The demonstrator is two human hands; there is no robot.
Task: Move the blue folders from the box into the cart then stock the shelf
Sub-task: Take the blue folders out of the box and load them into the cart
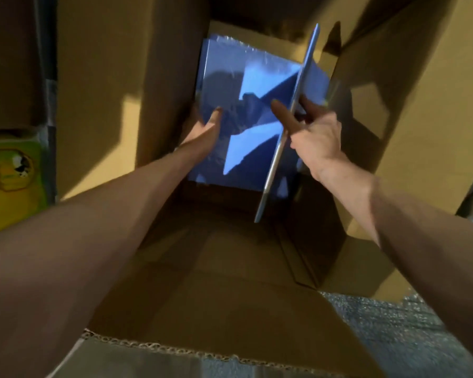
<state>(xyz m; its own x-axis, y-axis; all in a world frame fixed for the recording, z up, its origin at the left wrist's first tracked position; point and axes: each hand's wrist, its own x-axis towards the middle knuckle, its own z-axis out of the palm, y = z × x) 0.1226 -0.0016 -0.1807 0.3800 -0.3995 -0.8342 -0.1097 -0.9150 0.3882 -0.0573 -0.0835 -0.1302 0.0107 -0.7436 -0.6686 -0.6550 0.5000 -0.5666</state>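
two hands deep in a cardboard box of blue folders

grey speckled carpet (380,317) shows below the right forearm, and a green and yellow carton (11,170) stands off to the left of the left forearm. between them a tall brown cardboard box (99,77) fills the view, its flaps folded outward and its torn corrugated rim running across the bottom, nearest the person's elbows. both bare arms reach down into it.

far down inside the box, just ahead of the fingertips, lies a stack of blue folders (230,66) wrapped in glossy clear film that catches the light in bright patches. the left hand (205,129) grips the stack at its left near edge: the thumb lies flat on top of the film, and the other fingers curl past the edge, mostly hidden beneath it.

the right hand (317,137) holds a single blue folder (305,64) turned on its edge, so only its thin pale spine shows as a long slanted line running from above the hand, toward the far wall, down past the wrist toward the near wall. the thumb (283,115) presses against the folder's left face and the fingers wrap round the right face, pinching it between them. this folder stands over the right side of the stack, partly covering it. whether its lower edge touches the stack cannot be told. shadows of both hands fall across the film between them.
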